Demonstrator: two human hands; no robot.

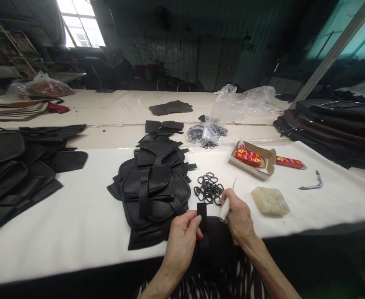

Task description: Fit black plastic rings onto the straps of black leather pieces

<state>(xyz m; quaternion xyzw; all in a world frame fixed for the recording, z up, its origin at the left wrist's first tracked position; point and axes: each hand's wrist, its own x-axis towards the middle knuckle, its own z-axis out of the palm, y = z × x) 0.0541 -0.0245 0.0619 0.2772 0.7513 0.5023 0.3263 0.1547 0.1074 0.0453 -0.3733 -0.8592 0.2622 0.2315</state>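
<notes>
At nine o'clock a heap of black panels (17, 166) lies along the table (76, 220), too overlapped to count. Toward eleven o'clock sits one tied bag (47, 86) of reddish stuff.

At centre, a stack of pouches (153, 187) with straps sewn on reads as the finished share; the layers overlap, so no firm count, though it looks like well over half a dozen. Behind it at twelve o'clock lie a few loose flaps (163, 126) and one grey piece (170, 108).

The left hand (182, 238) is closed, pinching one strap (202, 216) between thumb and fingers at six o'clock, upright over a dark pouch piece (215, 238) at the table's edge. The right hand (238, 216) is closed round one awl (226, 203), its needle pointing up. Judging from this, the piece in hand is mid-way: no ring is on the strap yet.

Just above the hands, a pile of rings (209, 189), roughly a dozen or more, waits unused; a plastic bag (213, 128) at one o'clock holds many more, so plenty appears left.

At two o'clock: one open box (253, 160), one red packet (290, 162) beside it. At three o'clock: one wax block (270, 201), one metal tool (313, 184).
</notes>
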